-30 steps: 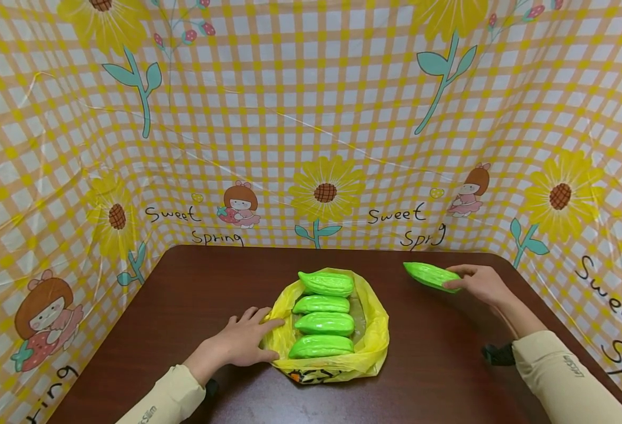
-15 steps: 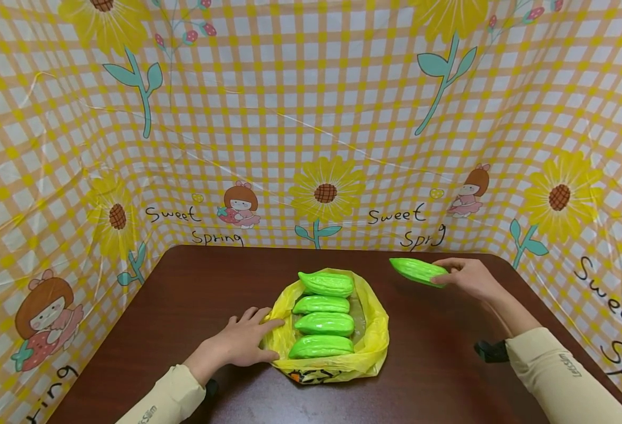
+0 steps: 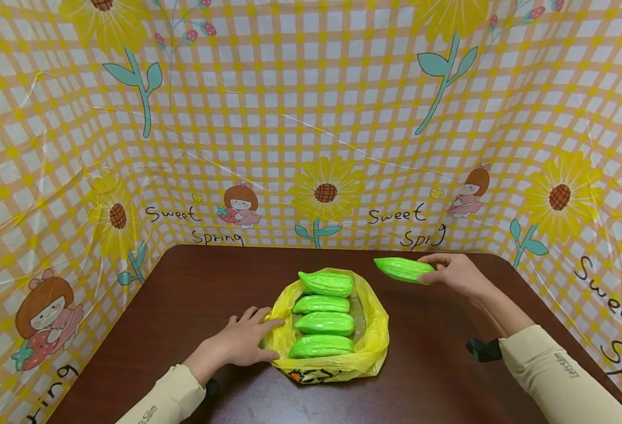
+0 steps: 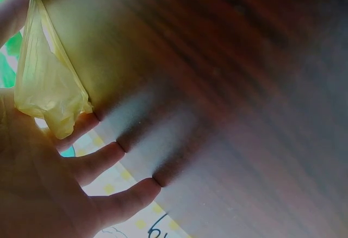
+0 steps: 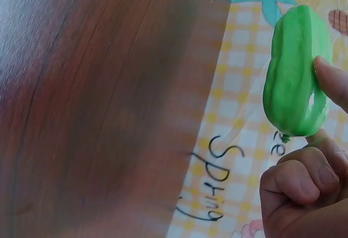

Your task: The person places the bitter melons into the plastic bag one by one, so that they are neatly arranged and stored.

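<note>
A glossy green bitter melon (image 3: 401, 269) is pinched at its blunt end between the thumb and fingers of my right hand (image 3: 461, 274), above the table's back right part. In the right wrist view the ridged melon (image 5: 293, 77) shows a small stem nub, and the other fingers curl below it. A yellow plastic bag (image 3: 376, 330) lies in the middle with its mouth spread wide. Several more bitter melons (image 3: 324, 323) lie in it in a column, pointed ends left. My left hand (image 3: 243, 340) rests at the bag's left rim, fingers spread; in the left wrist view the bag's edge (image 4: 49, 80) hangs beside the fingers.
The dark brown wooden table (image 3: 183, 288) has rounded back corners. A checked cloth (image 3: 268, 135) with sunflowers and lettering surrounds its back and sides. Dark straps (image 3: 484, 350) show at the wrists under light sleeves (image 3: 565, 377).
My right hand has carried the bitter melon leftward and slightly up, nearer the bag. The left hand, the bag and the melons in it have stayed put.
</note>
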{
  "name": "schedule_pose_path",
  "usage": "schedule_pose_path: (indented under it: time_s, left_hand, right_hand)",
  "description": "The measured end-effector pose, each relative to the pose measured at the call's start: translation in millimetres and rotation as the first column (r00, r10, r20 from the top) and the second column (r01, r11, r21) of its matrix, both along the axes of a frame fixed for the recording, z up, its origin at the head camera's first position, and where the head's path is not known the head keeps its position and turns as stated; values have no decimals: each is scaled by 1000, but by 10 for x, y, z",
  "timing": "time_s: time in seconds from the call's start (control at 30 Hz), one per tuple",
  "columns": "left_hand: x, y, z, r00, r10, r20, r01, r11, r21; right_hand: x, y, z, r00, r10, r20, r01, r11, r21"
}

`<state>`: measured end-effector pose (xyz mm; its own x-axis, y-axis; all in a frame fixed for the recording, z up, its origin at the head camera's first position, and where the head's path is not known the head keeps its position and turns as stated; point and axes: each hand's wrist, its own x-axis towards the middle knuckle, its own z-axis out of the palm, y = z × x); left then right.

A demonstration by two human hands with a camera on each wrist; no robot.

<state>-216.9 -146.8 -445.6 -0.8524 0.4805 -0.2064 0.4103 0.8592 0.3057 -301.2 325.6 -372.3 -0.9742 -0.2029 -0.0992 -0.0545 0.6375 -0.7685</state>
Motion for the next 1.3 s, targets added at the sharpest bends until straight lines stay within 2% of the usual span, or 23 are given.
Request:
schedule_pose_path:
  time_s: [0.3, 0.67, 0.93, 1.3]
  left_hand:
    - [7, -1, 16, 1000, 5, -1, -5, 1000, -4]
    - [20, 1, -8, 1000, 3, 3, -3, 1000, 0]
    - [5, -6, -22, 1000, -2, -2, 2, 1000, -2]
    - [-1, -8, -8, 1000, 0, 11, 0, 1000, -2]
  right_hand:
    - [67, -224, 74, 999, 30, -12, -30, 999, -17]
    - [125, -467, 65, 997, 66, -51, -67, 998, -17]
    - [188, -637, 87, 994, 98, -37, -100, 994, -53]
    - [204, -849, 37, 989, 148, -25, -149, 987, -61]
